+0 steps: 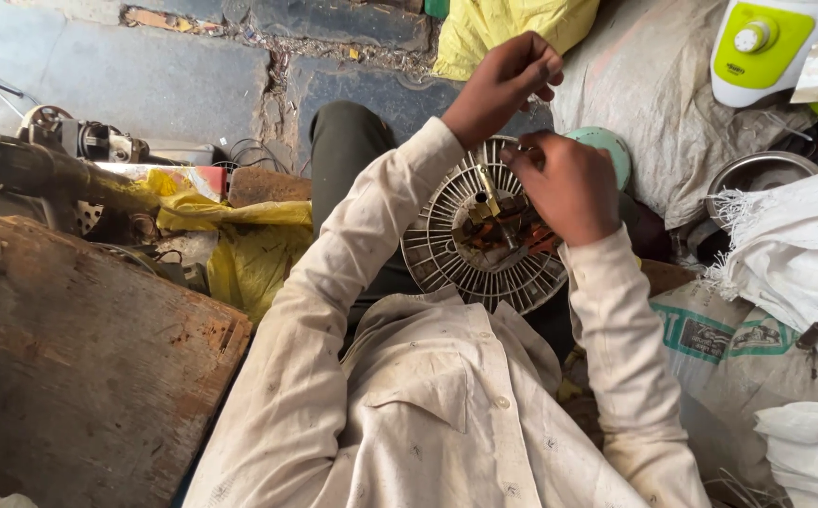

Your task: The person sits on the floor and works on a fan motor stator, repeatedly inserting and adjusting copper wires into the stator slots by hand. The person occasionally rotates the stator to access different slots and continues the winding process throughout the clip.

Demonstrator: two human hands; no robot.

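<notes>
A round white fan motor housing (446,246) with radial slats lies on my lap, its copper windings and a brass-coloured shaft (490,193) exposed at the centre. My right hand (569,186) rests on the housing's upper right part, fingers curled on its rim. Just above the housing's far edge, my left hand (505,83) is raised with fingertips pinched on what looks like a thin wire. Both sleeves are cream-coloured and stained.
A worn wooden board (89,367) lies at the left, with yellow plastic bags (239,240) and a motor (84,141) beyond it. White woven sacks (794,254), a steel bowl (757,174) and a white-green appliance (766,42) crowd the right. Stone paving lies ahead.
</notes>
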